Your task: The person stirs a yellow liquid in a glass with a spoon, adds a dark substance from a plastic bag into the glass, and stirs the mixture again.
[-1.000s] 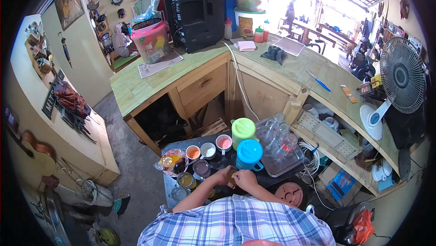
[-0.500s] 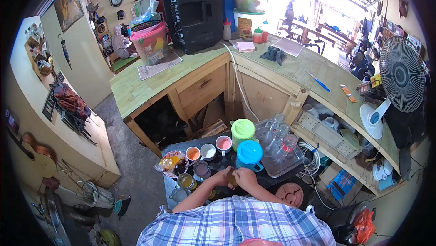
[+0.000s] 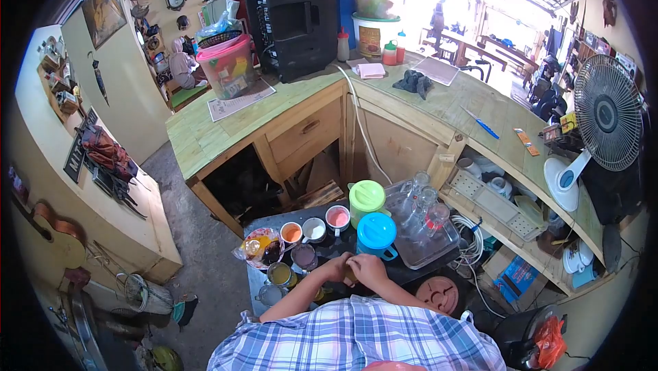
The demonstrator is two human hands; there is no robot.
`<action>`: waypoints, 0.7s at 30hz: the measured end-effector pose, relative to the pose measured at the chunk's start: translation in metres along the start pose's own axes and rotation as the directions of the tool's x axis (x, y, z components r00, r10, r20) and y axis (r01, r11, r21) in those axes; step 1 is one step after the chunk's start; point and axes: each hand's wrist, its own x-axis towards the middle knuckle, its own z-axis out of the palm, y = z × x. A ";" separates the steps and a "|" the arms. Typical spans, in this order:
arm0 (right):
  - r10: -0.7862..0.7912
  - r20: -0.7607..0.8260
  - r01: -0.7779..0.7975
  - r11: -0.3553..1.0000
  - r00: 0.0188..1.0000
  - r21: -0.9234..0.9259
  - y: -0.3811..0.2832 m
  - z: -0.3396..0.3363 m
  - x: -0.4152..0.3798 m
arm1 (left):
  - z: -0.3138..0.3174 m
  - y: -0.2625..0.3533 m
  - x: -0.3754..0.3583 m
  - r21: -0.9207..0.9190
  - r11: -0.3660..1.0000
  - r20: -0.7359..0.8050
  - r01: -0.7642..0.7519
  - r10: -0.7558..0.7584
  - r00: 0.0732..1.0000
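Close together over the dark tabletop (image 3: 404,274), my left hand (image 3: 335,269) and my right hand (image 3: 368,270) have their fingers curled inward. Between them shows a bit of something yellowish-brown; its kind is hidden by the fingers. Just beyond stands a blue lidded pitcher (image 3: 377,232), and behind it a green lidded pitcher (image 3: 367,201). Cups with orange (image 3: 291,232), white (image 3: 314,228) and pink (image 3: 337,217) contents form a row to the left. Nearer are a glass with dark contents (image 3: 303,256) and a glass with yellow liquid (image 3: 280,274).
A clear tray (image 3: 425,254) carries several upturned glass mugs (image 3: 426,198) at the right. A plate (image 3: 263,248) with a yellow-filled bag sits at the table's left end. Beyond is a wooden counter (image 3: 295,114) with a black speaker (image 3: 291,21) and a fan (image 3: 604,114).
My right hand's fingers have shifted slightly, and less of the yellowish thing between my hands shows. The cups and pitchers have stayed in place.
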 end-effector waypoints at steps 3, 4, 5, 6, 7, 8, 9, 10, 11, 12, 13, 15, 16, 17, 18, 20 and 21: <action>0.030 0.002 -0.030 0.998 1.000 -0.049 0.000 -0.002 -0.004 | 0.001 0.000 0.000 0.004 1.000 -0.003 -0.003 0.003 1.000; 0.078 0.093 -0.064 0.988 0.993 -0.141 0.001 -0.002 -0.005 | 0.000 0.002 -0.002 0.023 1.000 -0.016 -0.006 0.006 1.000; 0.076 0.093 -0.062 0.988 0.993 -0.141 0.001 -0.002 -0.005 | -0.001 0.005 -0.003 0.023 1.000 -0.018 -0.006 0.007 1.000; 0.051 0.085 -0.042 0.994 0.995 -0.100 -0.002 -0.003 -0.004 | -0.004 0.012 -0.005 0.031 0.999 -0.005 0.028 -0.028 1.000; 0.026 0.076 -0.022 0.998 0.997 -0.058 -0.004 -0.004 -0.003 | -0.006 0.016 -0.007 0.038 0.997 0.008 0.062 -0.063 0.998; 0.025 0.078 -0.020 0.998 0.997 -0.058 -0.003 -0.004 -0.001 | -0.005 0.013 -0.005 0.037 0.997 0.007 0.063 -0.063 0.998; 0.010 0.006 -0.010 0.999 1.000 -0.031 -0.001 -0.003 0.001 | -0.003 0.008 -0.002 0.028 0.998 0.013 0.055 -0.055 0.998; -0.002 -0.067 0.002 1.000 0.998 -0.004 0.001 -0.002 0.003 | -0.001 0.003 0.000 0.020 0.999 0.019 0.047 -0.047 0.999; -0.001 -0.066 0.000 1.000 0.998 -0.004 0.003 -0.001 0.001 | 0.001 -0.003 0.002 0.019 0.999 0.020 0.047 -0.047 0.999; 0.028 0.030 -0.026 0.997 0.999 -0.071 0.004 0.000 -0.002 | 0.002 -0.002 0.001 0.020 1.000 0.009 0.022 -0.022 1.000; 0.063 0.124 -0.045 0.989 0.990 -0.140 0.005 0.000 -0.004 | 0.002 -0.002 0.001 0.021 1.000 -0.003 -0.003 0.003 1.000; 0.042 0.098 -0.033 0.995 0.994 -0.089 0.001 0.000 -0.004 | 0.000 0.001 0.000 0.023 1.000 -0.002 0.016 -0.016 1.000; 0.024 0.073 -0.021 0.999 0.997 -0.039 -0.002 -0.002 -0.003 | -0.001 0.003 -0.001 0.023 0.999 0.001 0.035 -0.035 0.999; 0.024 0.074 -0.021 0.999 0.997 -0.039 -0.002 -0.003 -0.001 | -0.001 0.004 -0.002 0.022 0.999 0.001 0.036 -0.036 0.999; 0.016 0.004 -0.016 1.000 1.000 -0.026 -0.001 -0.003 0.001 | -0.001 0.003 -0.001 0.019 0.999 0.013 0.038 -0.038 0.999; 0.010 -0.065 -0.010 1.000 0.998 -0.013 0.003 -0.001 0.001 | 0.000 0.002 -0.001 0.016 0.999 0.027 0.039 -0.040 0.999; 0.053 0.040 -0.050 0.996 0.998 -0.079 0.003 0.000 -0.003 | 0.000 0.003 -0.001 0.030 0.998 0.015 0.049 -0.050 0.999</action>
